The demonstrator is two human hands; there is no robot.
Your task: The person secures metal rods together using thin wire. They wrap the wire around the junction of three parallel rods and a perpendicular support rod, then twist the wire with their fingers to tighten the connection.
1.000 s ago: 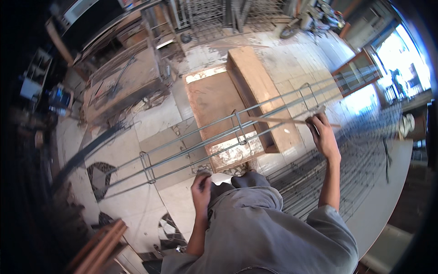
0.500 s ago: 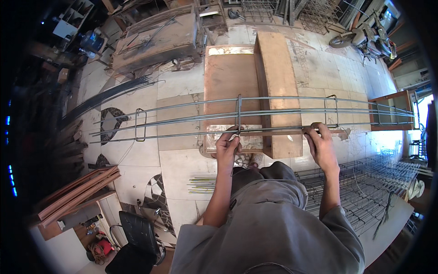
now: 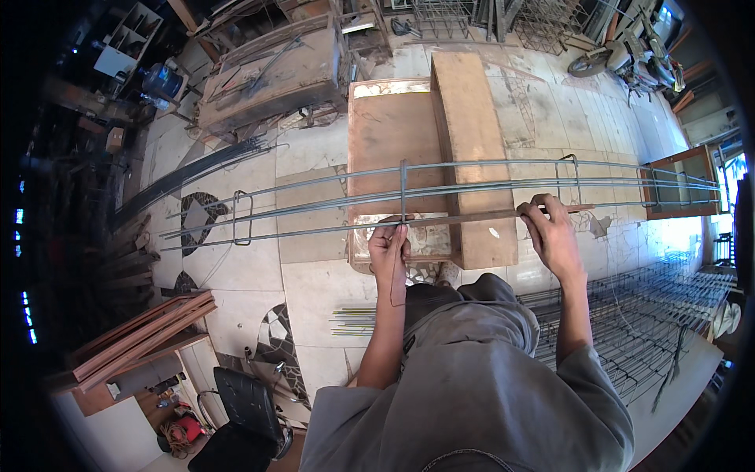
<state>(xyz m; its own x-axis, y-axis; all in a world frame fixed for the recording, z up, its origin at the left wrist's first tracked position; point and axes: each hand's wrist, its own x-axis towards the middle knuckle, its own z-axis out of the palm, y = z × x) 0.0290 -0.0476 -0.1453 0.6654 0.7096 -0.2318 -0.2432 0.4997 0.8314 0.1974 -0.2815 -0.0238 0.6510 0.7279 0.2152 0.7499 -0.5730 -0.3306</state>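
Observation:
A long cage of thin steel bars (image 3: pixel 314 202) stretches across in front of me, with rectangular wire stirrups around it. My left hand (image 3: pixel 388 245) is closed at the near bar, by the lower end of the middle stirrup (image 3: pixel 403 189). A thin tie wire (image 3: pixel 392 293) is pinched in it and trails down over the wrist. My right hand (image 3: pixel 552 232) grips a thin brown stick (image 3: pixel 489 215) from above. That stick lies nearly along the near bar, its left end close to my left hand. Another stirrup (image 3: pixel 568 167) stands just beyond my right hand.
Under the cage stand a wooden box (image 3: pixel 472 118) and a brown panel (image 3: pixel 393 134). Steel mesh (image 3: pixel 613 330) lies at the right, and dark rods (image 3: pixel 193 177) lie on the floor at left. A black chair (image 3: pixel 244 409) is at lower left, a motorcycle (image 3: pixel 629 67) at far right.
The stick's left part now shows apart from the near bar, tilted slightly. My right hand has shifted a little up and left. The wire's loop hangs more visibly below my left hand.

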